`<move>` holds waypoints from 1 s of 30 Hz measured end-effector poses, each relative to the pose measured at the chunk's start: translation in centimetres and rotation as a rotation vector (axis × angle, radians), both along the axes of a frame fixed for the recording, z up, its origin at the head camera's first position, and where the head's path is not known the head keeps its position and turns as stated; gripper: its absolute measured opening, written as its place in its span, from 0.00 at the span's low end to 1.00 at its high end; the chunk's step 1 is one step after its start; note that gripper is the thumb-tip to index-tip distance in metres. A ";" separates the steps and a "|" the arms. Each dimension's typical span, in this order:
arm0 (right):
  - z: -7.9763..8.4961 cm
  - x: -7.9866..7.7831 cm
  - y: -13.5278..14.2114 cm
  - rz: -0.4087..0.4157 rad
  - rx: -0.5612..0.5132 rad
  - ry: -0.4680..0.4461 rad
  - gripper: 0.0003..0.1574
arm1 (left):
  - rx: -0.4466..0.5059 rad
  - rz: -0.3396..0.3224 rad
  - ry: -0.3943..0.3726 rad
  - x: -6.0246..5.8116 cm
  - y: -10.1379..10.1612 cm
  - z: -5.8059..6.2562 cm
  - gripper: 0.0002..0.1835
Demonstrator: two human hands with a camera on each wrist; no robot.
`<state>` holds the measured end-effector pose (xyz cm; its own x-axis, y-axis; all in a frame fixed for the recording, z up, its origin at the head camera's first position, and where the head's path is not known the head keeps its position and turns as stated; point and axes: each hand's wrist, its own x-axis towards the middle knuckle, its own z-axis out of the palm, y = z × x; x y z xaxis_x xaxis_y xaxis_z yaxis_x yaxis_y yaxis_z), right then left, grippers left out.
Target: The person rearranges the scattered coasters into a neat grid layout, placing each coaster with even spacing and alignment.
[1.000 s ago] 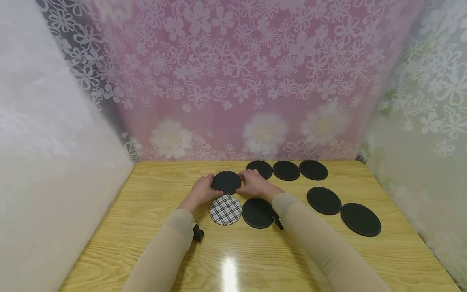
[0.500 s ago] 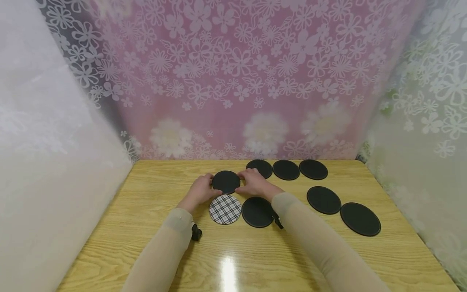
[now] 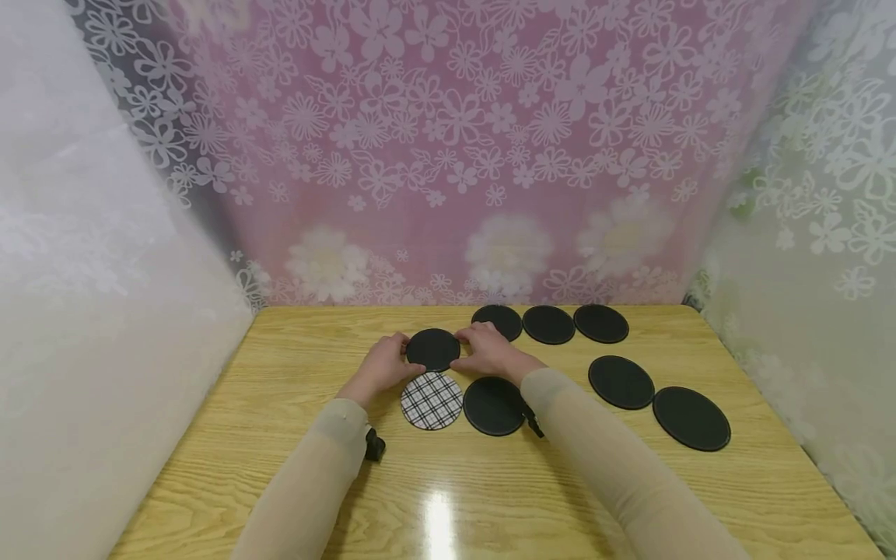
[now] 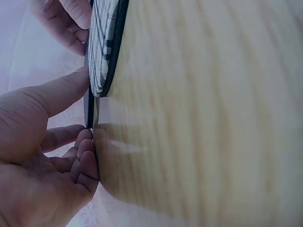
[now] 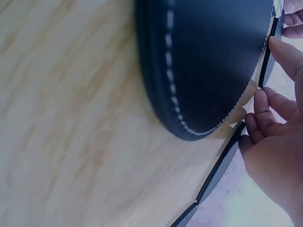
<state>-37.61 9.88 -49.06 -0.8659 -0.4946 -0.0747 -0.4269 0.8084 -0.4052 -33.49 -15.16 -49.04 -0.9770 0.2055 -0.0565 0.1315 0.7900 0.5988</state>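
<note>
Toward the far edge of the tabletop (image 3: 770, 490), the left hand (image 3: 383, 364) and right hand (image 3: 489, 350) pinched a black disc (image 3: 433, 350) between them, a two-sided grip so close to the plaid disc (image 3: 432, 401) that one careless nudge might, I thought, have knocked it askew.

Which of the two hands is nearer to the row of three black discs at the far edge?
Right: the right hand partly covers the row's leftmost disc in the head view. The left hand is farther left, beyond the black disc between both hands.
</note>
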 end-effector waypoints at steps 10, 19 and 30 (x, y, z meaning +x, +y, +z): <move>0.3 0.3 0.0 -0.009 -0.006 -0.009 0.45 | 0.009 -0.010 -0.003 0.2 -0.2 0.3 0.36; 0.3 0.5 -0.1 -0.018 -0.002 -0.009 0.44 | 0.044 -0.011 -0.042 0.4 -0.3 0.2 0.42; 0.3 0.4 0.1 -0.007 -0.009 0.002 0.44 | 0.010 -0.024 -0.036 0.3 -0.6 -0.1 0.48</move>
